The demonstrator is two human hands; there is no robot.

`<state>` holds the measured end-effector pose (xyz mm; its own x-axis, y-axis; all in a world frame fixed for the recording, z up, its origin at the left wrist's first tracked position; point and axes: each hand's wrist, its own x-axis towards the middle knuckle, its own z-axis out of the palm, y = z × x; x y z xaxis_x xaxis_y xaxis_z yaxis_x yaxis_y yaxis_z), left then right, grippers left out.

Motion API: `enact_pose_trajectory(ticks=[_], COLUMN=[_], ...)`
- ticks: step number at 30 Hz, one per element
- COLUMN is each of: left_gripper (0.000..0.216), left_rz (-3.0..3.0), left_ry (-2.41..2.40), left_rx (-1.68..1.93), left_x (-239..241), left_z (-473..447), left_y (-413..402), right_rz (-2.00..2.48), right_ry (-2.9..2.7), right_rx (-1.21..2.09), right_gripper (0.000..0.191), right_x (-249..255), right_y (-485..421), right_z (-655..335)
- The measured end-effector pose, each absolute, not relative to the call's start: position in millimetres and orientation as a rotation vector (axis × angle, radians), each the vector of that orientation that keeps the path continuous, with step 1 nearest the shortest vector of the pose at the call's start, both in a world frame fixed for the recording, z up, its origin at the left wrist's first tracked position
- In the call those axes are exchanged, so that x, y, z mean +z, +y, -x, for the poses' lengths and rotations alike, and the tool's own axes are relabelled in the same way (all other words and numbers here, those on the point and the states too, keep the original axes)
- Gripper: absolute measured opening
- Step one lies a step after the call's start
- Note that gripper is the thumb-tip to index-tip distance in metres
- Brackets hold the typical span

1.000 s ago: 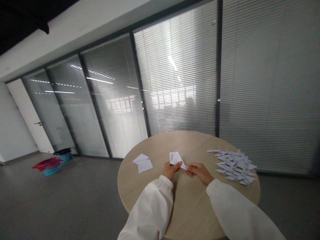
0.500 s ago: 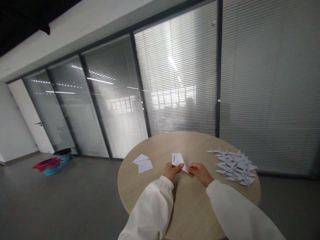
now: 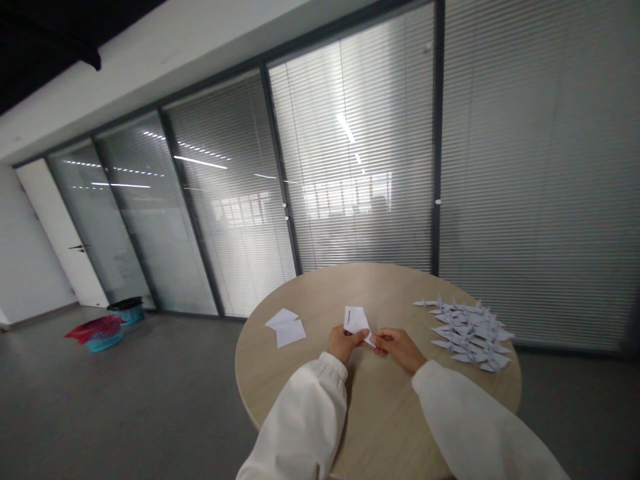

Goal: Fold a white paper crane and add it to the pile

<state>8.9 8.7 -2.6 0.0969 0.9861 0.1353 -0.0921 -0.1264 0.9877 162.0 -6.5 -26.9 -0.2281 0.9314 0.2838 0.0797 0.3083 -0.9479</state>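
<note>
A folded piece of white paper (image 3: 356,320) with small dark print near its upper left edge is held up over the table. My left hand (image 3: 344,343) grips its lower left side, thumb on top. My right hand (image 3: 397,347) pinches the lower right tip of the same paper between thumb and fingers. The fingers hide the paper's lower edge. To the left lie white paper pieces (image 3: 290,331), partly overlapping. On the right is a cluster of several folded paper cranes (image 3: 467,333), standing close together.
The round wooden table (image 3: 390,427) has its far edge close to a glass partition with blinds (image 3: 355,153). On the floor at the left stand a blue bin with a red liner (image 3: 103,340) and another with a black liner (image 3: 131,312). A white door (image 3: 63,233) is farther left.
My right hand's fingers have shifted slightly at the paper's lower right tip, and that tip looks shorter now. The left hand keeps its grip. The other papers and the cranes have not moved.
</note>
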Motion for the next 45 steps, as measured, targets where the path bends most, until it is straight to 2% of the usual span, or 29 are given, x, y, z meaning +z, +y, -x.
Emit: enact_pose_trajectory(ticks=[10, 21, 45], left_gripper=[0.027, 0.029, 0.032], left_rz=[-1.461, -1.584, -1.502], left_ry=[0.996, 1.038, 0.994], left_rx=[1.189, 1.174, 1.251], left_x=[-4, -1, -5], left_z=[-9, -10, -8], left_y=[8, 3, 5], right_rz=[0.931, 0.972, 0.931], right_ry=[-1.573, -1.569, -1.574], right_rx=[1.185, 1.211, 1.227], right_gripper=[0.031, 0.036, 0.038], right_x=[-25, -18, -25], right_y=[-11, -16, -14], right_z=[-159, -157, -153])
